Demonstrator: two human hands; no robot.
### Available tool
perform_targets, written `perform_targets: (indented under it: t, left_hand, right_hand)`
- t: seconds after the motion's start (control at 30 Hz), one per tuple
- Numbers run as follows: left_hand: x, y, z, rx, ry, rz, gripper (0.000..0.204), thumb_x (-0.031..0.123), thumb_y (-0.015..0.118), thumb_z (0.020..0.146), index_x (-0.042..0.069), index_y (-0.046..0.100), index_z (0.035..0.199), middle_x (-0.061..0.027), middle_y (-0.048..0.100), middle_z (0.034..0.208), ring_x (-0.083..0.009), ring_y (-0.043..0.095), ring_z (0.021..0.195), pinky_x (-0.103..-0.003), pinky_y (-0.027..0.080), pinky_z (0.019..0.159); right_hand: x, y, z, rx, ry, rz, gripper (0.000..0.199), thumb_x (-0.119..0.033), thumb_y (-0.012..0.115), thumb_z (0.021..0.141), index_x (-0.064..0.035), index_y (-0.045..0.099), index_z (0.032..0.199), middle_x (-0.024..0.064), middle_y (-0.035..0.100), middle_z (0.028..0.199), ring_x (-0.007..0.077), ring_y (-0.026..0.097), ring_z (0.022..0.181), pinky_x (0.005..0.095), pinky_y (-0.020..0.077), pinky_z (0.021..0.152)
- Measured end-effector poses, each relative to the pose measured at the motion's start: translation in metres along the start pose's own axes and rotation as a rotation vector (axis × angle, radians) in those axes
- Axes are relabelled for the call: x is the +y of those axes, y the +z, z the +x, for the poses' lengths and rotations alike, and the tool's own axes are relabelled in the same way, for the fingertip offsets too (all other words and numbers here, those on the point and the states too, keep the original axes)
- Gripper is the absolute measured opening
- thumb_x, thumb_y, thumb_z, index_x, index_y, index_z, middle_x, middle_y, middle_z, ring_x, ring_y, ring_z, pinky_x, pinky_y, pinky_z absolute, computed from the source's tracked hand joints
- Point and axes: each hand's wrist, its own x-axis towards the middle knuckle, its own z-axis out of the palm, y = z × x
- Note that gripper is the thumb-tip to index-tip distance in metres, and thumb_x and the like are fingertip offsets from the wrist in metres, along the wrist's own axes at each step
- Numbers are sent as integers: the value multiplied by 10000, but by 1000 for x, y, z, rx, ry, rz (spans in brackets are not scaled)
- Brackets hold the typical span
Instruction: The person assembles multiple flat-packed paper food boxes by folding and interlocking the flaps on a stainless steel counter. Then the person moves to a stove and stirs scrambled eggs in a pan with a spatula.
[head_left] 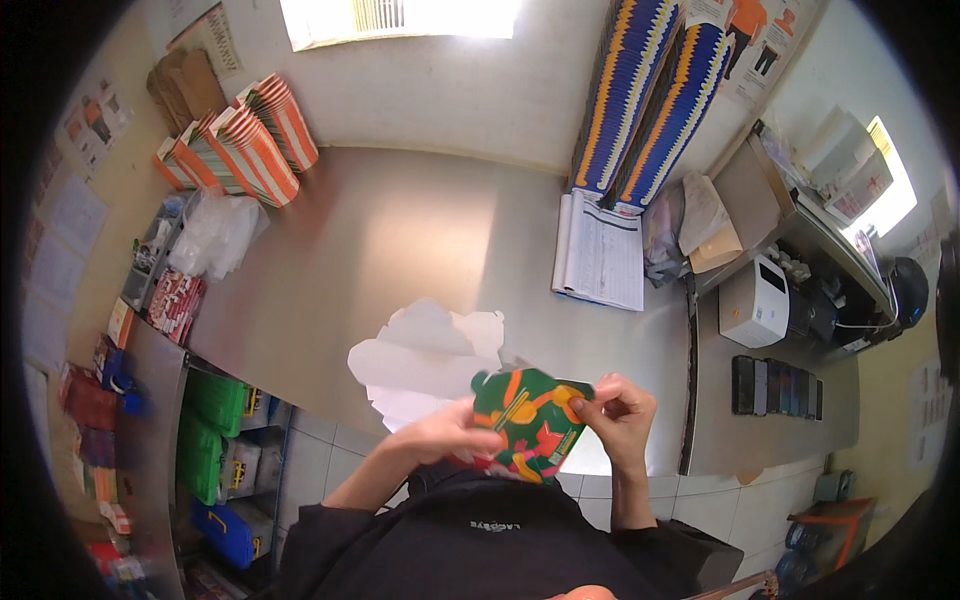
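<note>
Close to my body I hold a green printed cardboard carton [540,420] with orange, yellow and pink shapes, its cut edges and tabs showing. My left hand [440,435] grips its left side, thumb lying across the printed face. At the upper right corner, my right hand [622,412] pinches the edge between thumb and curled fingers. Just beyond the carton, several white die-cut cardboard blanks [425,355] lie flat in a loose overlapping pile at the near edge of the metal table [330,270]. The underside of the carton is hidden.
Tall stacks of blue and yellow cartons [640,100] lean at the back right beside a notepad [605,250]. Orange-striped cartons [245,155] and a clear plastic bag [215,232] sit at the left. A white printer [755,303] stands on the right counter. Green bins [200,455] fill shelves below left.
</note>
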Motion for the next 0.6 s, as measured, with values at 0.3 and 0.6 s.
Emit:
perform_targets:
  t: [0.3, 0.6]
  left_hand:
    - [22, 18, -13, -146, 71, 253, 443, 184, 653, 890, 11, 486, 1263, -75, 607, 1100, -143, 578, 959, -298, 497, 832]
    - [23, 8, -13, -267, -63, 267, 459, 183, 689, 855, 1, 507, 1235, -87, 614, 1096, -171, 573, 982, -308, 487, 842]
  right_hand:
    - [-47, -14, 21, -486, -793, -633, 410, -16, 730, 652, -139, 712, 1043, -15, 410, 666, 103, 428, 510, 258, 340, 412]
    - [-66, -19, 31, -802, -617, -479, 279, -84, 734, 650, -77, 677, 922, 28, 517, 778, 157, 540, 626, 272, 444, 508]
